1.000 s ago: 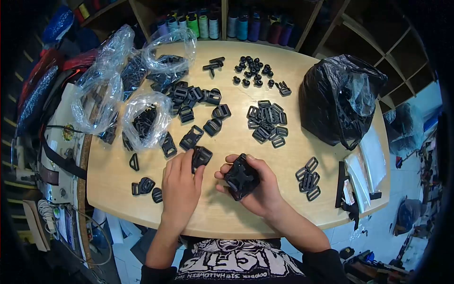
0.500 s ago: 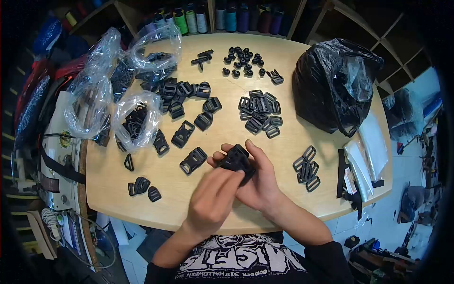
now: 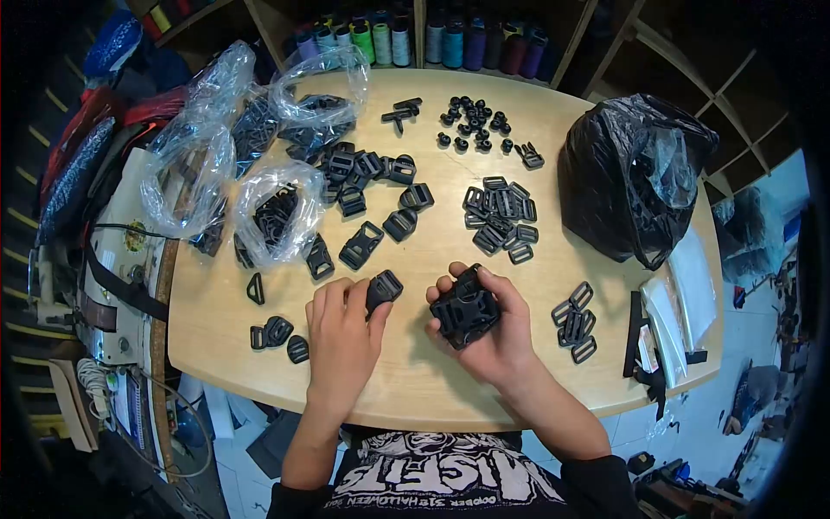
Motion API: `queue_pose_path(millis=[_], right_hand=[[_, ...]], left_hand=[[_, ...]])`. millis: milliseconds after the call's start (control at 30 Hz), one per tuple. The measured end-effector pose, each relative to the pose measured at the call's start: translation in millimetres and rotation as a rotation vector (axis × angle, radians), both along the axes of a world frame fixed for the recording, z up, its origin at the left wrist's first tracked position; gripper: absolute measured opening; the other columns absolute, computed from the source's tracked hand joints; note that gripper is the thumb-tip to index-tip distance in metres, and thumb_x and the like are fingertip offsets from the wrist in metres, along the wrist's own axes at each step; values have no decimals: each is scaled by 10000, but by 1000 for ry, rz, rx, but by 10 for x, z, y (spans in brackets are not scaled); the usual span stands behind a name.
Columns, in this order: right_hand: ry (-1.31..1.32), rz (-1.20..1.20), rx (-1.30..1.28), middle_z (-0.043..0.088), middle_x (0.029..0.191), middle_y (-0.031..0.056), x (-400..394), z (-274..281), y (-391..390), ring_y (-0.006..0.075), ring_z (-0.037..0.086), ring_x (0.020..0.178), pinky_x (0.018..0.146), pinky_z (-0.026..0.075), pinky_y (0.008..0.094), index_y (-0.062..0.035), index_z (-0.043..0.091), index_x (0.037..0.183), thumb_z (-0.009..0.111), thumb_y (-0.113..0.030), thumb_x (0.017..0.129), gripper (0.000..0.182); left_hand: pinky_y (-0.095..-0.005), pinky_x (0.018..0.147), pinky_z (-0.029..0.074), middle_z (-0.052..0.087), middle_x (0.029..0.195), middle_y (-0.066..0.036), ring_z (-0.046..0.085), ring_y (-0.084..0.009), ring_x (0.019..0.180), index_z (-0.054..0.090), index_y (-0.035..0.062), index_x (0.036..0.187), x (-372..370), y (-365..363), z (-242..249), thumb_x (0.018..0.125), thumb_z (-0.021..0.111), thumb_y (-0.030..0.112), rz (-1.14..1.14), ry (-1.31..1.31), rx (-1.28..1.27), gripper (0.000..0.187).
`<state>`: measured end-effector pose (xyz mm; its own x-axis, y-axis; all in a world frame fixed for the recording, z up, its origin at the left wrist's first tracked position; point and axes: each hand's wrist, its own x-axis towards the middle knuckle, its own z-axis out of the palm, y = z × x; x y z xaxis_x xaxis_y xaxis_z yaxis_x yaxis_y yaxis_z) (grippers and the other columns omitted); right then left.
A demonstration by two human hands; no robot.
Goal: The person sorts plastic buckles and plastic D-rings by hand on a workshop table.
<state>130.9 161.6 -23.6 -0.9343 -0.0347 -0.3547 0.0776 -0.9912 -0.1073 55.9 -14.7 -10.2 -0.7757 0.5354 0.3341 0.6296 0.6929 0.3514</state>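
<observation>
My right hand (image 3: 497, 333), palm up, is closed around a small cluster of black side-release buckles (image 3: 467, 313). To its left, my left hand (image 3: 341, 333) has thumb and fingertips on a single black side-release buckle (image 3: 385, 289) at the table surface; the fingers partly cover it. Just beyond lie another side-release buckle (image 3: 361, 245) and one more (image 3: 319, 258) beside a clear bag. Left of my left hand are a few small black fittings (image 3: 275, 330) and a triangular ring (image 3: 255, 289).
Clear bags (image 3: 278, 216) of black parts crowd the back left, near a heap of buckles (image 3: 354, 173). Slide adjusters (image 3: 501, 212) lie at centre right, more adjusters (image 3: 574, 324) nearer me. A black plastic bag (image 3: 635, 177) stands at right; small black knobs (image 3: 474, 121) sit behind.
My hands have moved apart. The left has left the cluster in my right hand and gone left to a buckle on the table. The whole view has shifted slightly.
</observation>
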Motion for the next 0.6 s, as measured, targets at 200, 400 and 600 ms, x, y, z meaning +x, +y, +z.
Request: queue_pose_path(millis=[200, 400, 600], right_hand=[[-83, -24, 68, 618, 1086, 114, -5, 90, -70, 271, 581, 1064, 896, 508, 458, -56, 532, 1184, 487, -359, 977, 370], [57, 4, -72, 634, 1110, 127, 8, -49, -76, 250, 601, 1070, 948, 481, 440, -48, 542, 1216, 447, -481, 980, 502], [19, -1, -72, 645, 1050, 109, 0, 56, -53, 266, 602, 1039, 806, 509, 421, -68, 551, 1174, 498, -373, 972, 370]], left_hand=[[-366, 789, 500, 610, 1039, -158, 624, -319, 911, 646, -32, 1065, 250, 184, 506, 707, 800, 80, -69, -28, 388, 406], [-417, 898, 434, 542, 1101, -169, 520, -343, 1044, 603, -30, 1139, 365, 482, 300, 703, 788, 92, -231, -127, 198, 489], [-424, 848, 469, 553, 1107, -190, 563, -369, 1009, 596, -33, 1139, 293, 389, 458, 784, 740, 103, -134, -261, 431, 406]])
